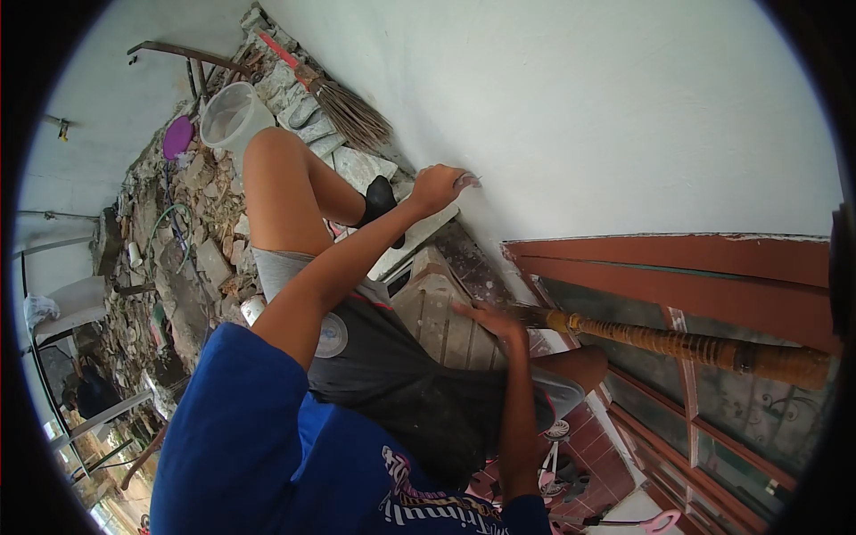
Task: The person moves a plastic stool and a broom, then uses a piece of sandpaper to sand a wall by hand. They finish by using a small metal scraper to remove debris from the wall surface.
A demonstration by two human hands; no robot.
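My left hand is closed and held against the white wall. A small greyish piece shows between its fingers and the wall, too small to name. My right hand lies with fingers stretched out on a dusty beige, ribbed block-like object between my legs, holding nothing visible. Just beside the right wrist is the end of a brown pole, wrapped in bands, which runs off to the right.
Broken rubble covers the floor at left. A twig broom with a red handle leans by the wall, near a clear plastic bucket and a purple lid. Brown-framed windows stand at right, above red tiles.
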